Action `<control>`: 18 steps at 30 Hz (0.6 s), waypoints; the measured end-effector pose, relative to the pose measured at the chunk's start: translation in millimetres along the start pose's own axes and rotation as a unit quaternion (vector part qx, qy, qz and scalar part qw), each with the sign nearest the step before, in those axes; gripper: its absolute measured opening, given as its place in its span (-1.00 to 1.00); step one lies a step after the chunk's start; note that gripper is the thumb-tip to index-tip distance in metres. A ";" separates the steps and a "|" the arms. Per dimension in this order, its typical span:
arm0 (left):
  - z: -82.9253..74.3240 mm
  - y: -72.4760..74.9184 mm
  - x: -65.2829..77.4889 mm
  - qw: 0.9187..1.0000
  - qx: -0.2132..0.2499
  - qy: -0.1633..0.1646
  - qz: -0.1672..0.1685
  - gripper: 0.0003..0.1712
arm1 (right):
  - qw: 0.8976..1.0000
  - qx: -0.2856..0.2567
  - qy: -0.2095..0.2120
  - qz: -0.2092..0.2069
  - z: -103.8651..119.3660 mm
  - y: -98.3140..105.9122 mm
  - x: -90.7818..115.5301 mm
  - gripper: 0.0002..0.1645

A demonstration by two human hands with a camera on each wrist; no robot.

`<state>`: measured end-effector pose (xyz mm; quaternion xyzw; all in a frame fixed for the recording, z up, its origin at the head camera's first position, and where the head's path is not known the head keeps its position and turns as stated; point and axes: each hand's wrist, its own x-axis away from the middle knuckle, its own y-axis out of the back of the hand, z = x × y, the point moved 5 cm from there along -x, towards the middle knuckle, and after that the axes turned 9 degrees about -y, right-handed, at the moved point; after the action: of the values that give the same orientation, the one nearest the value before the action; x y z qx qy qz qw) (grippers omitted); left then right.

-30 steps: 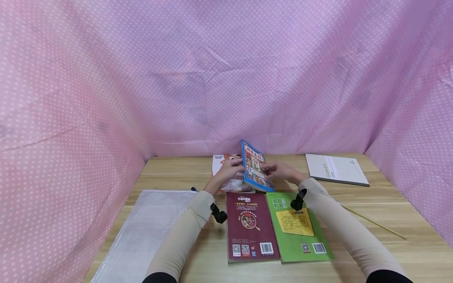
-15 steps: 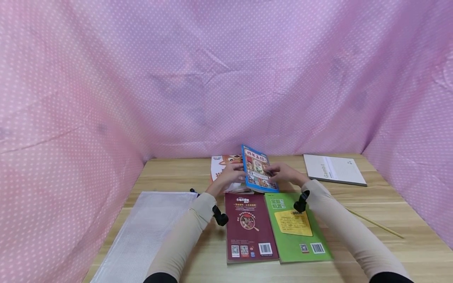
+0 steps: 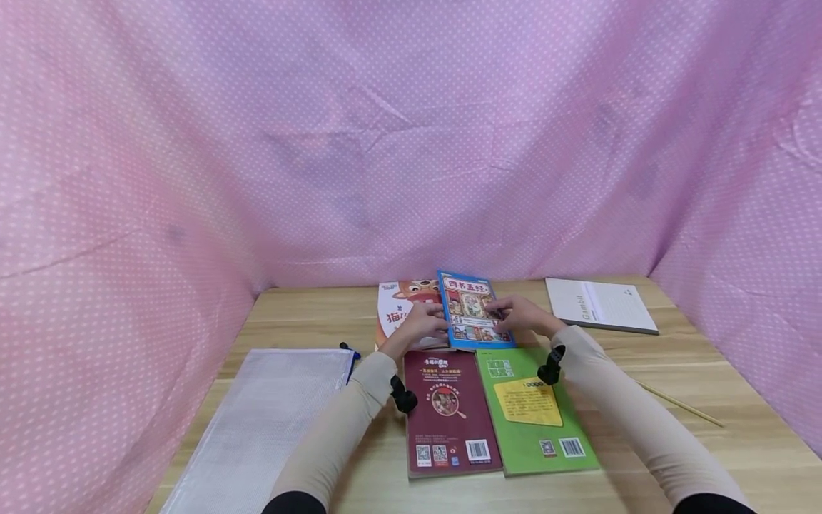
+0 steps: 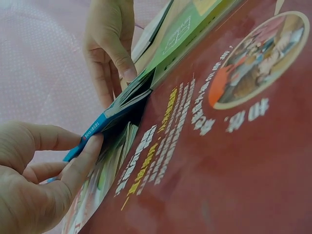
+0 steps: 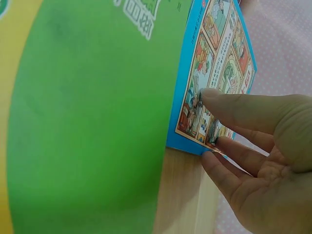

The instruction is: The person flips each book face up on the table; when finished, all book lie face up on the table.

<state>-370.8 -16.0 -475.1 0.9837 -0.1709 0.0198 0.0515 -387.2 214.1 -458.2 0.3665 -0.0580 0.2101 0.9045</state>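
A blue-edged picture book (image 3: 474, 305) lies slightly tilted behind the other books, front cover up. My left hand (image 3: 420, 325) pinches its spine between thumb and finger; the left wrist view shows a gap under that spine (image 4: 100, 122). At its right edge my right hand (image 3: 523, 314) grips it, thumb (image 5: 234, 105) on the cover and fingers at the edge. A white book with a cartoon animal (image 3: 393, 296) lies to the left, partly covered by the left hand. In front, a maroon book (image 3: 449, 428) and a green book (image 3: 546, 442) lie side by side, back covers up.
A pale mesh pouch (image 3: 257, 421) lies flat on the left of the wooden table (image 3: 372, 464). At the back right is a white notebook (image 3: 610, 303), with a thin yellowish stick (image 3: 683, 405) nearer the right forearm. Pink dotted cloth (image 3: 411, 143) hangs behind.
The blue-edged book has tipped down from a steep slant to nearly flat, its right side lowering to the right. Both hands stay on it, and more of the cartoon book shows.
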 end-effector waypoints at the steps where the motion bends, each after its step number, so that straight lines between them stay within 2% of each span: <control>1: 0.2 -0.5 -0.1 1.000 0.000 0.002 -0.002 -0.35 | 1.000 0.000 0.000 0.000 0.1 0.5 1.0 -0.34; 8: -0.3 -5.1 -0.5 1.000 0.006 0.014 -0.027 -0.30 | 1.000 0.003 -0.002 -0.003 -1.7 4.1 2.8 -0.31; 18: 1.1 -12.2 -1.0 0.999 0.010 0.013 -0.048 -0.35 | 1.000 0.020 -0.005 -0.014 -13.6 8.9 0.9 -0.34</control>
<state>-367.6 -4.3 -477.4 0.9909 -0.1227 0.0321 0.0444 -390.8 229.4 -462.2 0.3865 -0.0536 0.1968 0.8994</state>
